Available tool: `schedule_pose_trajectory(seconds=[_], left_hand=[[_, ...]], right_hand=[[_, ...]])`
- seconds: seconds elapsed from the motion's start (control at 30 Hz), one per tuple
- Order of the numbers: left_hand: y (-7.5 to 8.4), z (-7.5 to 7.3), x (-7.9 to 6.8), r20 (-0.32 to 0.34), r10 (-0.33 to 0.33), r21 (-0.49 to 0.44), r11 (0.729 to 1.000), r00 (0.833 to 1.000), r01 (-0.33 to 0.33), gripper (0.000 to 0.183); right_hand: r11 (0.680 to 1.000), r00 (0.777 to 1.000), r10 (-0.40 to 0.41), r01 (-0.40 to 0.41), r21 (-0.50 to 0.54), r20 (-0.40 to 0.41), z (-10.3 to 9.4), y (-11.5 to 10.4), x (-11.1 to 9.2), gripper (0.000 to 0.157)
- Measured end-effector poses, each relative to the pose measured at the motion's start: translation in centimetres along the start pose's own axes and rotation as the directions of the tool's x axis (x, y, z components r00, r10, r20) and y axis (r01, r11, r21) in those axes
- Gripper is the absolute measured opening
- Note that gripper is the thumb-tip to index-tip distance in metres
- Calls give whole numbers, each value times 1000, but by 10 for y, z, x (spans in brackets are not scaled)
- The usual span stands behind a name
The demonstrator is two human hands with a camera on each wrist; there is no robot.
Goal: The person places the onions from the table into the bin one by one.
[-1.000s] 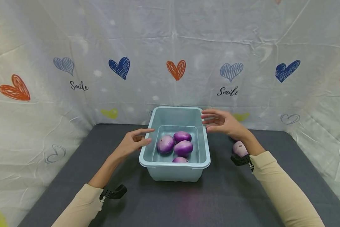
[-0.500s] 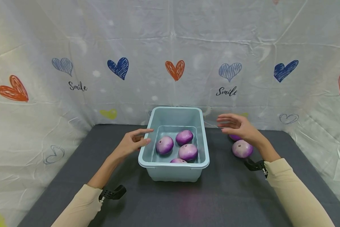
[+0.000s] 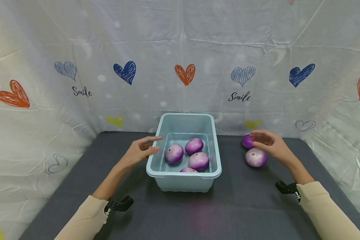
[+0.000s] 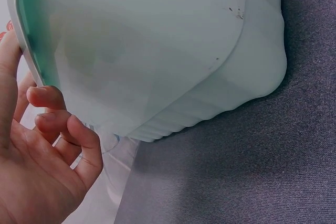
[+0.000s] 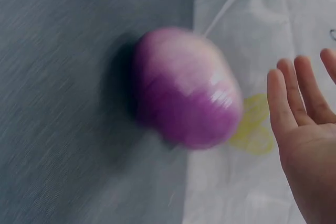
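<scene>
A light blue plastic bin (image 3: 184, 184) stands on the table with several red onions inside, among them a pale purple onion (image 3: 174, 153) and a darker onion (image 3: 194, 146). My left hand (image 3: 140, 150) is at the bin's left rim, its index finger and thumb reaching to the edge. To the right, two onions lie on the table: a whitish-purple onion (image 3: 256, 157) in front and a purple onion (image 3: 247, 141) behind it, partly hidden by my right hand (image 3: 271, 145). That hand hovers above them with loosely bent fingers and holds nothing. One onion (image 5: 184, 87) appears blurred in the right wrist view.
A dark grey cloth covers the table (image 3: 180, 216). Behind and at both sides hangs a white curtain (image 3: 155, 40) printed with hearts. Each wrist wears a black strap device, such as the left wrist's device (image 3: 122, 204).
My right hand has moved from the bin's right rim rightward to the two table onions. Two onions inside the bin shifted slightly to the right. The left hand has stayed in place.
</scene>
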State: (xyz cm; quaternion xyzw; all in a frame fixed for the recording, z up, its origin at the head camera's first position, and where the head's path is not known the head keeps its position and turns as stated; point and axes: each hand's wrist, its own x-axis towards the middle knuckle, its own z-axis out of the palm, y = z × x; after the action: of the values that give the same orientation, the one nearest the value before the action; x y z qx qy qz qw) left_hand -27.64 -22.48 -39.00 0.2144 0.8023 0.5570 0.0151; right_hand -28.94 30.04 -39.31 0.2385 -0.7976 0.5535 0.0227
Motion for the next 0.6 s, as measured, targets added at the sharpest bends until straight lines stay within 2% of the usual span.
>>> schedule_pose_trajectory(seconds=[0.3, 0.47, 0.6], left_hand=[[0, 0, 1, -6, -3, -3, 1000, 1000, 3, 43], [0, 0, 1, -4, -6, 9, 1000, 1000, 6, 43], [1, 0, 0, 1, -8, 11, 1000, 1000, 8, 44]], right_hand=[[992, 995, 80, -85, -89, -54, -7, 17, -25, 68], [983, 991, 120, -128, -135, -65, -10, 27, -34, 73], [979, 990, 135, -140, -151, -42, -10, 34, -38, 77]])
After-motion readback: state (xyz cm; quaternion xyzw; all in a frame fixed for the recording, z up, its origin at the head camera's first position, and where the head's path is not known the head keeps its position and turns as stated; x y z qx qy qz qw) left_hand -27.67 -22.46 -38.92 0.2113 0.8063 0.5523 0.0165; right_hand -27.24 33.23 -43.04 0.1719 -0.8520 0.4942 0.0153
